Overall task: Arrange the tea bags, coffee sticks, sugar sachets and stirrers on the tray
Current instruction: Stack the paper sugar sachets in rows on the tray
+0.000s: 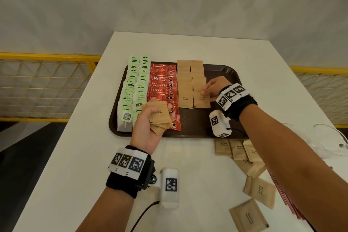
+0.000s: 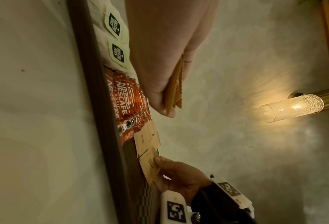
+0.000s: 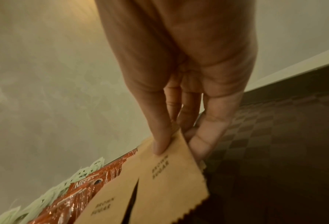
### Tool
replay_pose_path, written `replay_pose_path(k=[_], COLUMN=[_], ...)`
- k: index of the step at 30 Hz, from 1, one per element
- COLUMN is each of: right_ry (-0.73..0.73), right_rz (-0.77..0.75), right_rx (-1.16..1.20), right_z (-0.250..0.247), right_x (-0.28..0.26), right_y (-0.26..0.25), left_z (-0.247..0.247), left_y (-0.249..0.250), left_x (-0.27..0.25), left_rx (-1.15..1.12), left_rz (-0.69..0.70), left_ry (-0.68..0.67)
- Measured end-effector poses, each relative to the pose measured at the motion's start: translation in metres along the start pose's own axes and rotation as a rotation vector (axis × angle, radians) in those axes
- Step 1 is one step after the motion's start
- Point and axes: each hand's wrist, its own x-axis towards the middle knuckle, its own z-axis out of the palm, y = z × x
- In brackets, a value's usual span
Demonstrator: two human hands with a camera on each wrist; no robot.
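Two columns of flat brown paper sugar sachets (image 1: 192, 83) are filling the dark brown plastic tray (image 1: 222, 69), toward three o'clock of the red coffee sticks (image 1: 163, 88). Each sachet should be overlapping its neighbour evenly, edges square. The right hand (image 1: 214, 86) is pinching the nearest sachet (image 3: 171, 171), thumb on top, fingers seemingly beneath. The left hand (image 1: 150, 128), toward seven o'clock, is cupping a spare sachet stack (image 1: 159, 117).

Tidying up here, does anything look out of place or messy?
Yes. Loose sugar packets lie scattered at odd angles on the table, off the tray. On the tray, the rows look neat.
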Motion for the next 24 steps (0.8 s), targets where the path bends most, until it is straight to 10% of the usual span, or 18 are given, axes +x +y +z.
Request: replay_pose_path(k=[14, 20, 24], right_ry=[0.177, -0.415, -0.422], right_rz=[-0.300, -0.370, -0.343], right_rx=[-0.169, 0.078, 0.292], right_z=[0.006, 0.022, 0.021], right_x=[-0.022, -0.092, -0.098], right_y=[-0.020, -0.044, -0.027], left_z=[0.003, 0.012, 0.010], left_y=[0.001, -0.002, 0.000], left_x=[0.000, -0.003, -0.006], left_rx=[0.075, 0.213, 0.195], left_rz=[-0.010, 0.012, 0.002], left_ry=[-0.015, -0.127, -0.161])
